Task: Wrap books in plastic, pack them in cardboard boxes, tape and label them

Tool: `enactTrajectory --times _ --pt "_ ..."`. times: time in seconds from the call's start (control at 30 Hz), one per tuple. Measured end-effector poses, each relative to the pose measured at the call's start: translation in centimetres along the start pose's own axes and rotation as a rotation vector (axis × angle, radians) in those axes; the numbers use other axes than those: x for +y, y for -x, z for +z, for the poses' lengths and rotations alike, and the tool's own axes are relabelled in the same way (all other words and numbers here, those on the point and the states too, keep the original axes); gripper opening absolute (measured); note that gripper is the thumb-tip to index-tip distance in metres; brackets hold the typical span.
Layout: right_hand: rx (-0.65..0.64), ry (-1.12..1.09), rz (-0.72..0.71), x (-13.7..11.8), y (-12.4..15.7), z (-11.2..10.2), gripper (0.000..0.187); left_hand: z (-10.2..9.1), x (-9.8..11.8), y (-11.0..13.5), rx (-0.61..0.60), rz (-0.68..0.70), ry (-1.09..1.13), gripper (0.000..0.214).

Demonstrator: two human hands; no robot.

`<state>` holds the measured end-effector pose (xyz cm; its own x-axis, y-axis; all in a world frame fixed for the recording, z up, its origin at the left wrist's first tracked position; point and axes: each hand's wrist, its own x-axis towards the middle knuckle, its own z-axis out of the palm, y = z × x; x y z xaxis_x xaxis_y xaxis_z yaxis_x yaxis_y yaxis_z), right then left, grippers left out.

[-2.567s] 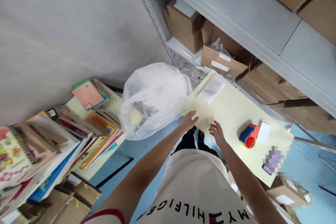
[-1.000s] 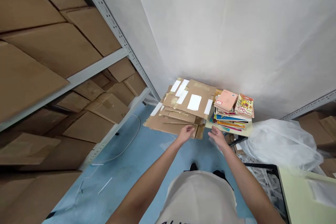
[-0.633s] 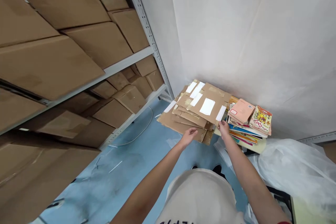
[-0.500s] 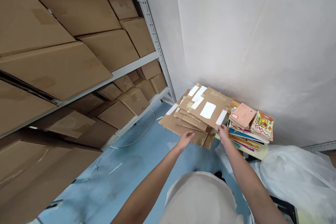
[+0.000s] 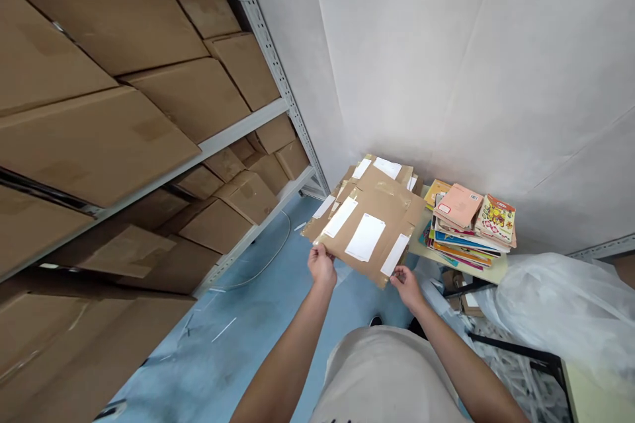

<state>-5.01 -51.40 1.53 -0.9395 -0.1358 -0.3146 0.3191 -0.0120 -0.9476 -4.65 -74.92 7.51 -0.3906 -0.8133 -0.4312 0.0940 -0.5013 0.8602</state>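
- The cardboard sheet point(image 5: 381, 201) is left of the book stack point(image 5: 461, 238), as the wearer sees it, overlapping the cardboard pile point(image 5: 315, 228); whether its far edge rests on that pile, I cannot tell.
- The left hand point(image 5: 322, 268) grasps the sheet's near-left corner, the one farther from the book stack, its thumb on top.
- The right hand point(image 5: 407, 287) pinches the near corner closer to the book stack between its fingers. Holding two corners of one edge presumably keeps so broad a panel level and stops it twisting.
- White labels point(image 5: 366, 236) on the sheet face up, so the printed side is uppermost.
- The cardboard pile, left of the book stack, lies flat and loosely fanned, probably because flattened pieces of unequal size do not line up.
- The book stack stands on the bench point(image 5: 500, 269), small covers on top of bigger volumes, likely for steadiness.
- Right of the book stack slumps a translucent plastic bag point(image 5: 565, 304), too limp, it seems, to stand straight.
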Motion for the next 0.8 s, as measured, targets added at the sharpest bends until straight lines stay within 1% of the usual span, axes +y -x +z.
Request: enactTrajectory --times 0.03,0.1,0.17,0.2,0.27,0.37,0.4,0.47,0.53,0.6,0.7,0.8 --pt "0.042 0.048 -0.033 -0.2 0.3 -0.3 0.045 -0.9 0.7 -0.6 -0.001 0.073 0.010 0.035" --pt "0.162 0.185 -0.164 -1.3 1.0 -1.4 0.054 -2.5 2.3 -1.7 -0.024 0.258 0.004 0.038" --pt "0.285 0.308 -0.330 -3.1 2.1 -2.8 0.058 -3.6 4.0 -2.6 -0.072 0.420 -0.069 0.039" --pt "0.321 0.342 -0.389 -4.0 2.7 -3.6 0.059 -3.8 4.7 -2.7 -0.105 0.477 -0.120 0.040" --pt "0.385 0.370 -0.452 -5.9 4.4 -5.3 0.064 -3.7 5.6 -2.3 -0.193 0.543 -0.225 0.041" --pt "0.438 0.304 -0.443 -7.8 7.2 -7.8 0.074 -2.0 5.3 0.2 -0.372 0.569 -0.360 0.041" --pt "0.450 0.257 -0.431 -8.2 8.3 -8.7 0.076 -1.2 4.8 1.3 -0.435 0.572 -0.395 0.041" --pt "0.497 0.159 -0.414 -8.5 10.2 -10.5 0.073 0.8 3.5 3.8 -0.564 0.565 -0.441 0.041" --pt "0.590 0.081 -0.392 -8.4 12.1 -12.6 0.064 2.9 1.8 6.4 -0.687 0.546 -0.468 0.041" --pt "0.709 0.028 -0.358 -8.0 14.1 -15.1 0.053 5.1 -0.1 9.3 -0.804 0.517 -0.486 0.040" --pt "0.894 -0.037 -0.315 -6.6 17.8 -19.4 0.037 7.9 -3.5 14.5 -0.978 0.451 -0.511 0.039" --pt "1.062 -0.086 -0.291 -4.7 22.5 -23.8 0.031 9.6 -7.3 20.8 -1.143 0.388 -0.553 0.039"
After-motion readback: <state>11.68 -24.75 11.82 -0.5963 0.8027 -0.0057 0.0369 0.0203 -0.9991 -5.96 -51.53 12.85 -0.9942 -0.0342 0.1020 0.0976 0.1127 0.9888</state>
